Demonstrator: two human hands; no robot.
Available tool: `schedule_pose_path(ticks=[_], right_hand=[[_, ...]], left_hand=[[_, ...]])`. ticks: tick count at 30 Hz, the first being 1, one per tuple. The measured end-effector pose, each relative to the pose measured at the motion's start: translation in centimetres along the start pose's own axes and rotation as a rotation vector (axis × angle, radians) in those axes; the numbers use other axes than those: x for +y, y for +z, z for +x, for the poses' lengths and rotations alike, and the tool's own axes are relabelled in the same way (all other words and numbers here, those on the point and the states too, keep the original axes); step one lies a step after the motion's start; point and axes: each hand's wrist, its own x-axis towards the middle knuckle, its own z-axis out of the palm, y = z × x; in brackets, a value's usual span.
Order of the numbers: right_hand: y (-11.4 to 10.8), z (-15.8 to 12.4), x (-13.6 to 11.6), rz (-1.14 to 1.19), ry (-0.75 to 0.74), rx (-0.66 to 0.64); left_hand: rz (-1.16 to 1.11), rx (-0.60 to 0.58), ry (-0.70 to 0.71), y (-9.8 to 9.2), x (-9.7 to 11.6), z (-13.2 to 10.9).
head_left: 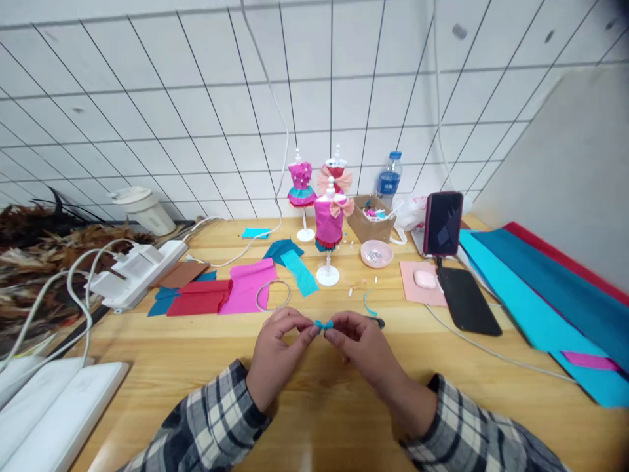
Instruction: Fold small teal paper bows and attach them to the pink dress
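Teal mini bow (324, 325) held just above wooden table (196, 367), front-centre | L hand (279, 354) & R hand (366, 349): fingertips pinched tight on opp. bow ends | step: prob. shaping bow | next move calls for steady fine pinch; pink-dressed mini mannequin (328, 226) stands beyond.

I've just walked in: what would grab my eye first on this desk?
At the middle of the wooden table, the left hand and right hand pinch a small blue bow between them. Behind it stand little dress forms in pink outfits. Pink, red and blue cloth pieces lie to their left, and long blue sheets on the right.
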Motion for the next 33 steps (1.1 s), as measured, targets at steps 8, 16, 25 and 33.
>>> schedule_pose_path(ticks=[8, 16, 25, 33], right_hand=[[-1.4, 2.3, -3.9, 0.101, -0.061, 0.055], [-3.6, 7.2, -13.0, -0.016, -0.409, -0.007], [-3.3, 8.8, -12.6, 0.02, -0.387, -0.025], [-3.8, 8.7, -12.9, 0.0, -0.392, 0.033]], left_hand=[[-0.17, 0.084, -0.079, 1.0, -0.6, 1.4], [-0.168, 0.126, -0.1, 6.2, -4.0, 11.2], [-0.201, 0.004, -0.118, 7.7, -3.6, 10.3], [-0.275, 0.007, -0.108, 8.2, -2.8, 9.0]])
